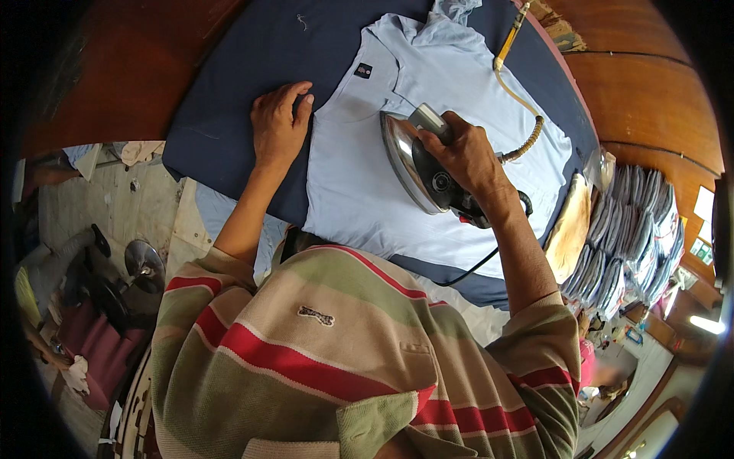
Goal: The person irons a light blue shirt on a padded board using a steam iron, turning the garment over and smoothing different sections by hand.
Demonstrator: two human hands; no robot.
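A light blue T-shirt [344, 176] lies spread on a board covered with dark navy cloth [229, 99], its neck label toward the upper left. My right hand [468, 153] is wrapped round the handle of a steam iron [417, 172]. The iron's silver edge faces left, and it sits over the middle of the shirt; I cannot tell whether it presses down or is slightly raised. Just left of the shirt's edge, my left hand [280, 126] rests by the navy cloth, fingers loosely bent, thumb apart, holding nothing.
A hose [524, 145] runs from the iron to a yellow pipe [511, 38] at the far right. A black cord [474, 268] trails near my right forearm. Stacked folded garments [631, 222] stand at right, beside a tan cloth [569, 229]. Another person [46, 283] is at lower left.
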